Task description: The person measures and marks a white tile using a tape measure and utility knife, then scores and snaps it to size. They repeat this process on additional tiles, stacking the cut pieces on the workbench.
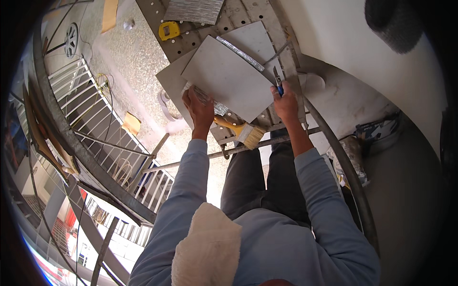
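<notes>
A grey flat sheet (228, 78) lies tilted over other grey sheets (248, 37) on a perforated metal platform. Silver ribbed foil (238, 52) shows along its far right edge, with more foil near my left hand. My left hand (199, 110) is closed on the sheet's near left edge, fingers by the foil. In my right hand (286, 101) is a utility knife (278, 82) with a blue handle, blade pointing away from me, beside the sheet's right corner. A wide paintbrush (245, 132) with pale bristles and a wooden handle rests at the platform's near edge, between my hands.
A yellow tape measure (169, 30) and a foil-faced piece (194, 10) lie farther up the platform (162, 47). Metal scaffold rails (341, 159) curve round my right side. White railings (78, 78) and a drop stand at left. A pale wall (324, 28) rises at right.
</notes>
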Demonstrator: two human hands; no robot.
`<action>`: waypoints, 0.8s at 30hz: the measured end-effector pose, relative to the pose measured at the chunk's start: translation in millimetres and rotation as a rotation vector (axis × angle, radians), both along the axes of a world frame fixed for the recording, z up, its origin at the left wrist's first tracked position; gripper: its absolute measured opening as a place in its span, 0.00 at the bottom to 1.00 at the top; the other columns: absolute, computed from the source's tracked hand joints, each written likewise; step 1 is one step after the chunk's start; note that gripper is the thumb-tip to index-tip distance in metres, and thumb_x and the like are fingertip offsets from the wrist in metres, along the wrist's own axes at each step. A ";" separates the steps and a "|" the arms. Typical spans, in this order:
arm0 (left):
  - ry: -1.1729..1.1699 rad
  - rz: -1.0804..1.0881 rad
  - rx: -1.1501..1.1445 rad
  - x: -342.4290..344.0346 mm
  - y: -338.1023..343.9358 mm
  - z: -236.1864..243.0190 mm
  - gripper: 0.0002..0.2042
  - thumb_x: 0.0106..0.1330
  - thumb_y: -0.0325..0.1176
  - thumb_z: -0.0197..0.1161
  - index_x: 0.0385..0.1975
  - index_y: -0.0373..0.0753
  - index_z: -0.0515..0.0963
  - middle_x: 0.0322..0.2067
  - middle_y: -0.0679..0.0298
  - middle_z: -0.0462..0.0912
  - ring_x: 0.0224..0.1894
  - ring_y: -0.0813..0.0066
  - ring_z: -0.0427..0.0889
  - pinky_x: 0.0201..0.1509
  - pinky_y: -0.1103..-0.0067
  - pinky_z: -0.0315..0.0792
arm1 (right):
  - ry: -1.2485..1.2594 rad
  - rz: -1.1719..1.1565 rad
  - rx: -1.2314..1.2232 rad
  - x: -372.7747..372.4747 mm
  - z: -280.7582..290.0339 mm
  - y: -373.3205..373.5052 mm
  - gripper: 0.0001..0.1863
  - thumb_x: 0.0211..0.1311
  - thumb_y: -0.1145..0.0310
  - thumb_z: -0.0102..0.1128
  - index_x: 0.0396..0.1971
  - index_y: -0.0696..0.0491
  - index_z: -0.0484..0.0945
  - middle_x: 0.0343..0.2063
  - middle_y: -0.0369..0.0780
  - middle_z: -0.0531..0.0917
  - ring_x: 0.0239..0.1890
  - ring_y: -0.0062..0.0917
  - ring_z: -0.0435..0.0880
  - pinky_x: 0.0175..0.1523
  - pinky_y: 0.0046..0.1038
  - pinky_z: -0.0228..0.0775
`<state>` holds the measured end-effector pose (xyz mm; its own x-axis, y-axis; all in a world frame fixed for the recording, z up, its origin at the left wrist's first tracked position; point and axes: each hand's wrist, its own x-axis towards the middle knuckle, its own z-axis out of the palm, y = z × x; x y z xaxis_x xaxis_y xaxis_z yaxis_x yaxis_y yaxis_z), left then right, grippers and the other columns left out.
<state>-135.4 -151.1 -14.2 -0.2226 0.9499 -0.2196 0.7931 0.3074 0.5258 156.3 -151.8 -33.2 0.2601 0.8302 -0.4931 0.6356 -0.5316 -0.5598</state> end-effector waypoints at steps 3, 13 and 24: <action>0.003 0.026 -0.073 -0.1 2.2 0.2 0.41 0.61 0.34 0.74 0.73 0.36 0.60 0.62 0.44 0.62 0.65 0.45 0.64 0.70 0.57 0.61 | 0.026 -0.011 0.080 -1.3 -4.0 2.4 0.18 0.68 0.54 0.66 0.37 0.55 0.74 0.27 0.49 0.79 0.32 0.52 0.78 0.41 0.50 0.68; 0.029 -0.009 -0.118 -0.2 14.2 -1.4 0.48 0.60 0.43 0.78 0.77 0.37 0.55 0.61 0.45 0.58 0.64 0.46 0.63 0.70 0.58 0.63 | 0.159 -0.095 0.092 -5.5 -9.3 3.0 0.19 0.68 0.55 0.66 0.36 0.56 0.73 0.26 0.50 0.79 0.31 0.52 0.78 0.39 0.50 0.67; 0.054 -0.020 -0.115 1.0 15.5 -0.5 0.52 0.58 0.48 0.80 0.77 0.36 0.54 0.62 0.45 0.57 0.64 0.45 0.63 0.69 0.58 0.64 | 0.190 -0.091 0.187 -3.1 -13.2 2.4 0.19 0.66 0.58 0.68 0.32 0.57 0.73 0.23 0.50 0.76 0.26 0.49 0.74 0.36 0.46 0.66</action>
<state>-134.4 -135.7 -14.7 -0.2184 0.9233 -0.3159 0.8260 0.3473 0.4440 153.2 -149.4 -46.3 0.2551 0.8890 -0.3802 0.4641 -0.4575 -0.7584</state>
